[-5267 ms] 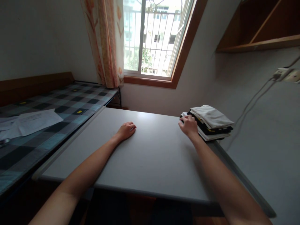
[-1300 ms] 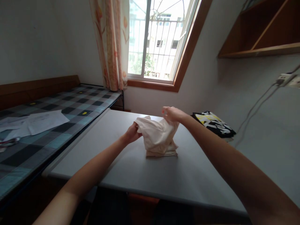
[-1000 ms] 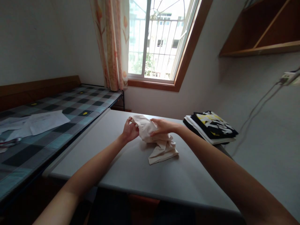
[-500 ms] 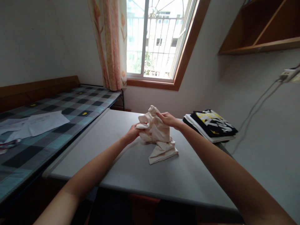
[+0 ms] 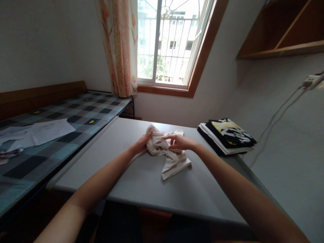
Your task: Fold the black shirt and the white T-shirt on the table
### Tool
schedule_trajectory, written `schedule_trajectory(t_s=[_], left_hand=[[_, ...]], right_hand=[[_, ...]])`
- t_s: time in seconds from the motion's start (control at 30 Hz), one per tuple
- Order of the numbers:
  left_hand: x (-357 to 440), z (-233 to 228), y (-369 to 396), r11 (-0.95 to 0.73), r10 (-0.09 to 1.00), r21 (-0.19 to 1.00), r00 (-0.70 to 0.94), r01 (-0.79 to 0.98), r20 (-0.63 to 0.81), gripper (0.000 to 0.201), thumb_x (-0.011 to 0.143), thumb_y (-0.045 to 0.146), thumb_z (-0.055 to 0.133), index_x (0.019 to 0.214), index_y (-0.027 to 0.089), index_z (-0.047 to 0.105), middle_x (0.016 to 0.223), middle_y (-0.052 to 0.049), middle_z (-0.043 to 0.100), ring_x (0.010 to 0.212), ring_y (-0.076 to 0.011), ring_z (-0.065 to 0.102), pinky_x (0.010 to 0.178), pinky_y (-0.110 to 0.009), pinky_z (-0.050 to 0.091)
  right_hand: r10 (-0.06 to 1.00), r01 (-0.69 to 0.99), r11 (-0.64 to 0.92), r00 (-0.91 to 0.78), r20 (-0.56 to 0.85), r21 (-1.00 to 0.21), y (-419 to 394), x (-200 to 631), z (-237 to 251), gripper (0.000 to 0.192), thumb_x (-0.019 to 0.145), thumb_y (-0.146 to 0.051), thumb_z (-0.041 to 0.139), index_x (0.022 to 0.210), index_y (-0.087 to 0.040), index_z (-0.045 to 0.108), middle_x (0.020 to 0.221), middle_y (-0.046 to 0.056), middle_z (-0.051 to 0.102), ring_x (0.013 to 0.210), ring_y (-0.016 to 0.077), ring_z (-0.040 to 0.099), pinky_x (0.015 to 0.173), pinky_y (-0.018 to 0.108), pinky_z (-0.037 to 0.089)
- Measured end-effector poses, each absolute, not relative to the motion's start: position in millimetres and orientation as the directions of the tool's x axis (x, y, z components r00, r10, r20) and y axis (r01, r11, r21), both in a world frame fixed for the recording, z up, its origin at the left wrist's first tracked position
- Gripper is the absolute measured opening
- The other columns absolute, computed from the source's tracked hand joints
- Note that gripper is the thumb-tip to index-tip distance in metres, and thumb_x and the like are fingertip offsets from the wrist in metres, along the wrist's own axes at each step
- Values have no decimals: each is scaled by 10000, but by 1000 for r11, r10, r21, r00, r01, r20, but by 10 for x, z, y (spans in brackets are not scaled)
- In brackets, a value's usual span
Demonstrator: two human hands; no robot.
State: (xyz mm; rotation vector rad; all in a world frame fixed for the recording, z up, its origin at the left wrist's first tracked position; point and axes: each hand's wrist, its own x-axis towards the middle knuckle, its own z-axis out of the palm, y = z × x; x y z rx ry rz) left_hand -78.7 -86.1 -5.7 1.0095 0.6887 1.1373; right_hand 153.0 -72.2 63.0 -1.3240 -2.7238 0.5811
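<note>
While we lean over the grey table (image 5: 141, 182), both of our hands meet on the cream garment (image 5: 168, 153), which lies crumpled near the table's middle, straight ahead of us at twelve o'clock. Our left hand (image 5: 142, 143) closes on the bunched cloth at its nine o'clock edge; our right hand (image 5: 180, 142) rests on top toward its two o'clock side, fingers pinching a fold, though how firmly we cannot tell. The two hands sit close together with only a ridge of fabric between them. From that bunch the garment's long axis runs down toward five o'clock, ending in a flatter folded tail that points back at our right arm. Neither hand is clearly nearer; both already touch it, and the loose tail lies closer to the right one. Well apart at two o'clock, by the table's far right edge, sits a stack of folded shirts (image 5: 226, 136), the top one black with a yellow and white print.
</note>
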Motion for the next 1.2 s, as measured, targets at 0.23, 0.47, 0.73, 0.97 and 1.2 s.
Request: schedule_trajectory(t_s=[0.23, 0.47, 0.73, 0.97, 1.2], left_hand=[[-927, 14, -870, -203, 933, 971, 275, -125, 231, 838, 504, 94, 804, 1295, 177, 539, 1171, -89, 641, 1128, -281, 590, 1016, -376, 449], [-1428, 309, -653, -50, 999, 888, -22, -457, 45, 736, 575, 111, 562, 1297, 202, 456, 927, -13, 615, 741, -162, 609, 728, -302, 519], [-1435, 158, -693, -106, 842, 906, -448, 409, 301, 662, 605, 124, 702, 1237, 220, 532, 1196, -113, 518, 1076, -283, 542, 936, -384, 430], [-1092, -41, -791, -522, 852, 698, 325, 490, 409, 128, 707, 304, 731, 826, 261, 745, 890, -79, 633, 922, -283, 572, 980, -398, 389], [-1074, -95, -845, -543, 806, 772, 463, 329, 369, 384, 517, 208, 768, 888, 303, 779, 930, -46, 698, 914, -269, 614, 925, -328, 435]], right_hand=[[887, 867, 459, -435, 153, -196, -813, 1486, 668, 142, 830, -236, 565, 872, -195, 694, 892, 99, 729, 849, 224, 673, 717, 282, 476], [860, 414, 346, 218, 461, -842, -440, 1993, 942, 220, 936, -312, 409, 1107, -199, 487, 832, 42, 663, 658, 173, 670, 634, 309, 557], [938, 842, 157, 37, 346, -515, -453, 2070, 583, 175, 811, -140, 567, 957, -173, 657, 1020, 123, 618, 997, 263, 630, 913, 422, 508], [786, 726, 617, -583, 205, -303, -647, 1759, 307, 258, 824, -182, 639, 1049, -243, 749, 1192, 106, 615, 1123, 253, 571, 1037, 406, 421], [695, 617, 695, -709, 124, -369, -655, 1537, 176, 261, 808, -207, 667, 1041, -266, 768, 1034, 82, 685, 1048, 244, 595, 965, 398, 454]])
